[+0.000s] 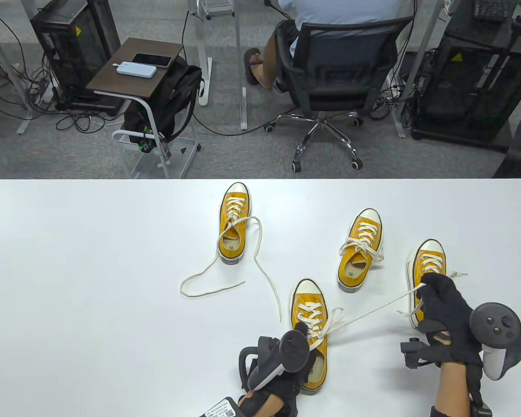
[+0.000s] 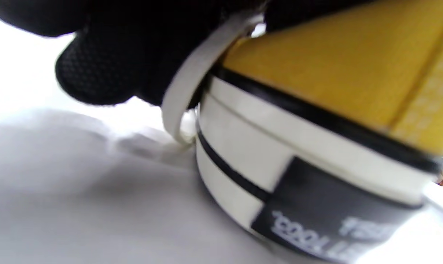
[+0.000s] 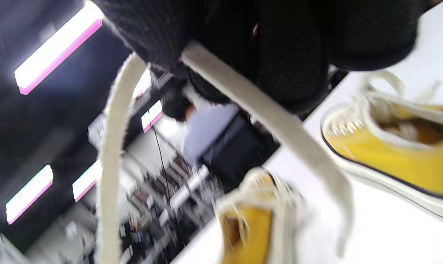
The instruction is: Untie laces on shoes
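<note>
Four yellow low-top shoes on the white table (image 1: 69, 260), toes pointing to the far side. Far left shoe (image 1: 233, 223) with its cream lace (image 1: 225, 278) fully loose, trailing in long curves toward the near side. Far middle shoe (image 1: 359, 256) with a bow tied over the tongue. Rightmost shoe (image 1: 425, 269) partly covered by the right hand (image 1: 443, 312), a lace end lying on the table just right of it. Near shoe (image 1: 309, 334) at the near centre, heel under the left hand (image 1: 282, 369).

Right hand closed, pinching a taut lace (image 1: 373, 312) (running in a straight line from the near shoe's eyelets across to the gloved fingers). In the right wrist view, the same cream lace (image 3: 265, 113) clamped between dark fingertips (image 3: 291, 55), one strand slanting down to the table, another hanging to the left; two yellow shoes blurred beyond.

Left hand resting on the near shoe at its heel end, fingers reaching up to the tongue. In the left wrist view, gloved fingers (image 2: 133, 55) over the shoe's collar with a flat lace strand (image 2: 192, 80) running down beside the white rubber sole (image 2: 280, 146); actual grip on that strand not clear (blurred, too close), though fingers curled against the shoe.

Beyond the table: a seated person in an office chair (image 1: 338, 78), a small side table (image 1: 134, 69) with a phone and power bank.
</note>
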The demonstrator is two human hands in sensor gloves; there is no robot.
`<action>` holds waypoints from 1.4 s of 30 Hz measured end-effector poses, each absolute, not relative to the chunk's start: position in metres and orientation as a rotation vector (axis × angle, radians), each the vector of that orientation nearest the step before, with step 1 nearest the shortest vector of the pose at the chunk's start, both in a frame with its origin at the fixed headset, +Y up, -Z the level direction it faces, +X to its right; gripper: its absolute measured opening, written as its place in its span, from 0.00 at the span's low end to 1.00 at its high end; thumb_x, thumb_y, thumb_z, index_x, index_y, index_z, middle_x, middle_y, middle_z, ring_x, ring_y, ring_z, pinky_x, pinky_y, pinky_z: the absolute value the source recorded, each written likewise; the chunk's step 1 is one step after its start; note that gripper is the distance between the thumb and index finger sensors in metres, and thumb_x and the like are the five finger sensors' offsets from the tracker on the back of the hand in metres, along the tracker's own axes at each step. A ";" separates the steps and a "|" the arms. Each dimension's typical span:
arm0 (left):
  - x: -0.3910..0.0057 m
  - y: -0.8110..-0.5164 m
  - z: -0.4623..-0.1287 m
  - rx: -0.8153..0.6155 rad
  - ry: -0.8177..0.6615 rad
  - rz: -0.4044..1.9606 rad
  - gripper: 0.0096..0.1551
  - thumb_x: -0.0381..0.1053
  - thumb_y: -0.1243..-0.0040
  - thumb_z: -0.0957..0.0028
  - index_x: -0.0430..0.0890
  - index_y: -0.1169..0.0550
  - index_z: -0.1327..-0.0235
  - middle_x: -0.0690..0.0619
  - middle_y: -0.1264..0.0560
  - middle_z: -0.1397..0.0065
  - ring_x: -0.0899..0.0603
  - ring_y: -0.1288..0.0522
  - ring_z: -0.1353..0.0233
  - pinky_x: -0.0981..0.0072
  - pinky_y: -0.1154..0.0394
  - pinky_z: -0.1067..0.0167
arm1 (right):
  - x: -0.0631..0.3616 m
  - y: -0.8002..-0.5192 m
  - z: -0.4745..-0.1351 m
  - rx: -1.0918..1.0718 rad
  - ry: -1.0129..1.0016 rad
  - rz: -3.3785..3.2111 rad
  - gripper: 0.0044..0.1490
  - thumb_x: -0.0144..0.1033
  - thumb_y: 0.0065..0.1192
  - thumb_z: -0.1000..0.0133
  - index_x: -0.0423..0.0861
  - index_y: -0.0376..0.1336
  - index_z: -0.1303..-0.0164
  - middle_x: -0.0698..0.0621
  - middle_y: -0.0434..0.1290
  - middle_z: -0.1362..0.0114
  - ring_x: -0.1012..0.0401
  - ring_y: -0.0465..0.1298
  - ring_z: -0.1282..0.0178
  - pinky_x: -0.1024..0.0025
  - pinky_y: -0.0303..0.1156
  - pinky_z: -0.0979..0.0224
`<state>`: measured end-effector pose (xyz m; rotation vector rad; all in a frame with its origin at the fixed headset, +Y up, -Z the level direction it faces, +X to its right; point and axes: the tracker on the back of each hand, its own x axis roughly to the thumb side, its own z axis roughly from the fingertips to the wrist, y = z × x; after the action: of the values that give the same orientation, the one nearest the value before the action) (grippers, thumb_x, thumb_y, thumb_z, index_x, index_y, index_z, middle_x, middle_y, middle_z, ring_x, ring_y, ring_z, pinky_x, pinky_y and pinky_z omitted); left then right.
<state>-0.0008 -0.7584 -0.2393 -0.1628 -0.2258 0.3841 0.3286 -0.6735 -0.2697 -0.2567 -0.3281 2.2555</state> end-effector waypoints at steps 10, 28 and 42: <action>-0.003 -0.760 -0.240 -0.167 -0.230 0.409 0.42 0.65 0.39 0.50 0.50 0.30 0.22 0.47 0.14 0.52 0.38 0.15 0.56 0.53 0.19 0.62 | 0.276 -0.716 -0.296 -0.195 0.473 2.598 0.29 0.37 0.73 0.50 0.41 0.72 0.39 0.34 0.79 0.38 0.40 0.81 0.50 0.37 0.73 0.44; -0.010 -0.755 -0.243 -0.217 -0.256 0.509 0.37 0.62 0.40 0.50 0.50 0.26 0.28 0.45 0.11 0.51 0.36 0.15 0.56 0.50 0.19 0.63 | 0.161 -0.731 -0.281 0.239 0.867 2.793 0.28 0.57 0.71 0.53 0.45 0.79 0.59 0.43 0.86 0.54 0.45 0.85 0.60 0.41 0.77 0.51; -0.071 -0.715 -0.253 -0.015 -0.079 0.794 0.21 0.58 0.41 0.50 0.54 0.10 0.55 0.51 0.11 0.58 0.38 0.15 0.54 0.51 0.19 0.60 | 0.155 -0.735 -0.281 0.218 0.869 2.807 0.22 0.51 0.73 0.50 0.45 0.79 0.60 0.42 0.87 0.52 0.45 0.86 0.59 0.43 0.78 0.52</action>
<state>-0.0712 -0.7150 -0.2535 -0.0145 -0.0787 0.7935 0.1555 -0.7353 -0.2814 0.2177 0.8687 2.8073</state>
